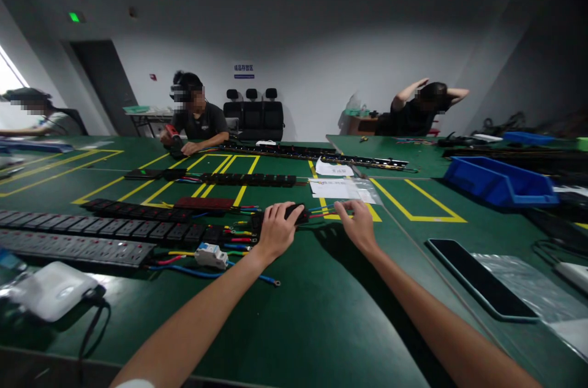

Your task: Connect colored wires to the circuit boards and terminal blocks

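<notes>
My left hand (277,230) is closed over a black block-shaped part (296,214) lying on the green table, its fingers wrapped across the top. Thin blue and red wires (319,212) come out of that part's right end. At their far ends, my right hand (357,224) has thumb and forefinger pinched on the wires. Left of my hands lie long black socket strips (151,230) in rows. A small white circuit breaker (211,256) with red, yellow and blue leads sits in front of them. One blue lead (269,280) ends in a ring terminal.
A phone (480,278) lies at right beside a clear plastic bag (523,284). Behind it stands a blue bin (500,183). Paper sheets (340,188) are beyond my hands. A white device (55,290) with a cord is at left. Across the table, a person (202,119) holds a red tool.
</notes>
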Available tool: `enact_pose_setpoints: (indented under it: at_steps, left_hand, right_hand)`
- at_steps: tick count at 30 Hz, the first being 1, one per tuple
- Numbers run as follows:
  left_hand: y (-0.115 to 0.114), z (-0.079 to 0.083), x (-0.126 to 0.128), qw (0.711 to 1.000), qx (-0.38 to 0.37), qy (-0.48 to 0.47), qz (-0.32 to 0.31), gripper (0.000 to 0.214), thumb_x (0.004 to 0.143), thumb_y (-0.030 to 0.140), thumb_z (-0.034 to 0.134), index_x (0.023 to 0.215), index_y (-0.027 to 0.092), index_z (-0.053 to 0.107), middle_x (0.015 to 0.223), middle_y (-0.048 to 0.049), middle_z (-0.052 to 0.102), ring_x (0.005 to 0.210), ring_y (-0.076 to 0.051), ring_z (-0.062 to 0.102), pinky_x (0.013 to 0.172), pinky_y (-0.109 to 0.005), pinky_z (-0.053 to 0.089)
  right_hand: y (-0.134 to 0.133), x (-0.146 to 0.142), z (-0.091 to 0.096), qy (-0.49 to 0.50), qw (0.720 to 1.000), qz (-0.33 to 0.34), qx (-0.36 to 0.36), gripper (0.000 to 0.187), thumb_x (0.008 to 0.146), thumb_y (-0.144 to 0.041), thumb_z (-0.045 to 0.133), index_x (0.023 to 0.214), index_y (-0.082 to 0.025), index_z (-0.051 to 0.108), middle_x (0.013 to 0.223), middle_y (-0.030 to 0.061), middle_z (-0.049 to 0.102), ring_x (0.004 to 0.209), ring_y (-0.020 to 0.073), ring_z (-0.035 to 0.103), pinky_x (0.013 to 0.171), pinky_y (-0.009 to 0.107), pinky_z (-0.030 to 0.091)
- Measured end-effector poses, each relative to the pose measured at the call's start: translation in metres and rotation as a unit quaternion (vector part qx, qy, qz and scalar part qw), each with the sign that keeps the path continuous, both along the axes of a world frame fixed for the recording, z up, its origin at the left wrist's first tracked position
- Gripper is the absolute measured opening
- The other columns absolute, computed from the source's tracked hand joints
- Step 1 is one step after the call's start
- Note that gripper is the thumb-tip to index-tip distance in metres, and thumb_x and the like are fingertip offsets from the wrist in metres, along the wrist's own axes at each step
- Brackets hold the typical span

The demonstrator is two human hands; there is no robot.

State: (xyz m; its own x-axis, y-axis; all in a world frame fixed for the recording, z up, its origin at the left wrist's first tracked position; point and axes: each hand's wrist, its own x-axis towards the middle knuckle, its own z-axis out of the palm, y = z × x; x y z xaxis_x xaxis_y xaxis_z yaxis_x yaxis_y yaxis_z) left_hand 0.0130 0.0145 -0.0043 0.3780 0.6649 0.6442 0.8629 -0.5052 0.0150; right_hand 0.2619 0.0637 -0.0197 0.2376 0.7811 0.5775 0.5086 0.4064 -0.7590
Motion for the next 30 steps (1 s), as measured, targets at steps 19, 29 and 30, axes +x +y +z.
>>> enact_pose_setpoints:
  at_steps: [19,29,30]
  left_hand:
    - [0.005,-0.001,-0.004,0.995,0.095,-0.015,-0.018,0.054,0.086,0.008,0.06,0.137,0.024,0.056,0.132,-0.0123,0.059,0.12,-0.03,0.054,0.098,-0.046,0.043]
    - [0.004,-0.001,-0.007,0.983,0.136,-0.078,-0.096,0.054,0.094,0.019,0.057,0.146,0.027,0.044,0.135,-0.014,0.056,0.123,-0.029,0.053,0.101,-0.047,0.043]
    - [0.003,0.0,-0.007,0.981,0.139,-0.075,-0.11,0.056,0.094,0.019,0.057,0.147,0.027,0.042,0.135,-0.0142,0.055,0.124,-0.029,0.053,0.101,-0.047,0.043]
  right_hand:
    - [-0.001,0.007,0.024,0.503,0.753,0.27,-0.327,0.023,0.084,-0.035,0.074,0.075,-0.019,0.061,0.065,0.0001,0.062,0.045,0.0062,0.045,0.03,0.015,0.025]
    - [-0.005,0.021,0.017,0.532,0.645,0.42,-0.353,0.017,0.086,-0.032,0.068,0.078,-0.017,0.063,0.069,0.004,0.064,0.048,0.0078,0.045,0.035,0.015,0.032]
    - [-0.005,0.023,0.016,0.528,0.644,0.425,-0.355,0.015,0.086,-0.03,0.067,0.079,-0.017,0.063,0.07,0.0047,0.066,0.048,0.0084,0.045,0.036,0.016,0.032]
